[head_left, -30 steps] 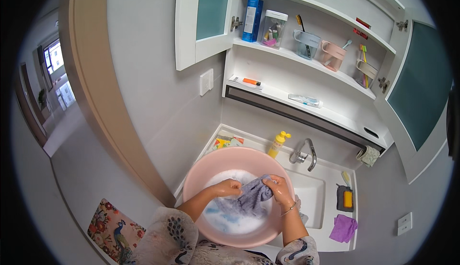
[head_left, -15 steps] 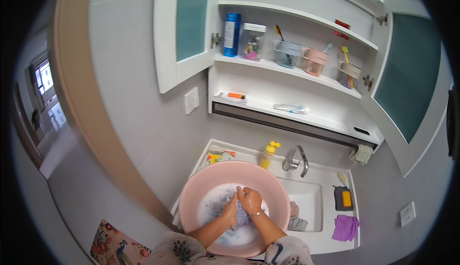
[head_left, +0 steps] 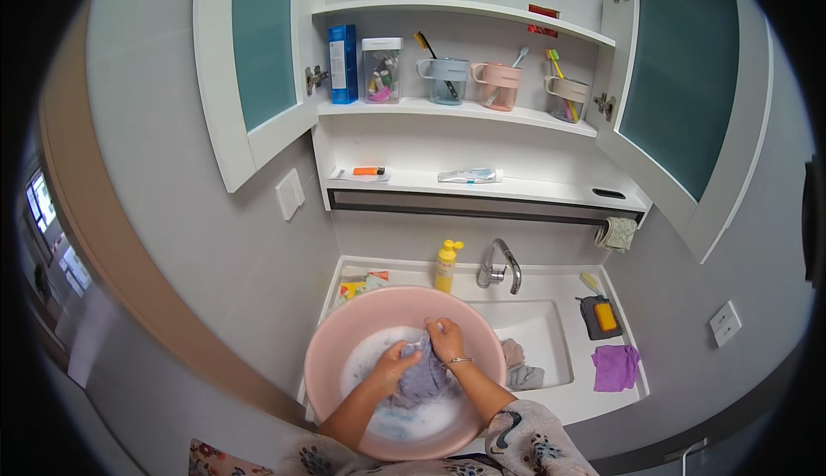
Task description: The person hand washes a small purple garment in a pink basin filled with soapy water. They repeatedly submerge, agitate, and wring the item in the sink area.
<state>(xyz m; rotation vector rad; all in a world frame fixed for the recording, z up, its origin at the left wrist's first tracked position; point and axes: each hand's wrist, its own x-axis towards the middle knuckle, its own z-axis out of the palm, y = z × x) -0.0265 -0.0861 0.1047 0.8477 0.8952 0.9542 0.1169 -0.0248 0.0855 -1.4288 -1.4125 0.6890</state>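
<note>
A wet grey-purple cloth point(head_left: 422, 379) is stretched between my two hands over a large pink basin point(head_left: 331, 338). My left hand point(head_left: 391, 366) grips its left side, thumb on top. At its upper right edge my right hand point(head_left: 445, 339), with a bracelet at the wrist, pinches the fabric. The cloth's lower part hangs down into white soapy water point(head_left: 413, 424), where the suds hide its end.
The basin overlaps a white sink point(head_left: 551, 347) holding grey and pinkish cloths point(head_left: 523, 378). Behind stand a yellow pump bottle point(head_left: 446, 267) and a chrome faucet point(head_left: 499, 268). A purple cloth point(head_left: 615, 367) and yellow soap point(head_left: 606, 317) lie right. Above hangs an open cabinet point(head_left: 456, 114).
My hands were close together with the cloth bunched between them. They have moved apart, and the cloth now hangs spread out. The view has turned, so the surroundings sit further left.
</note>
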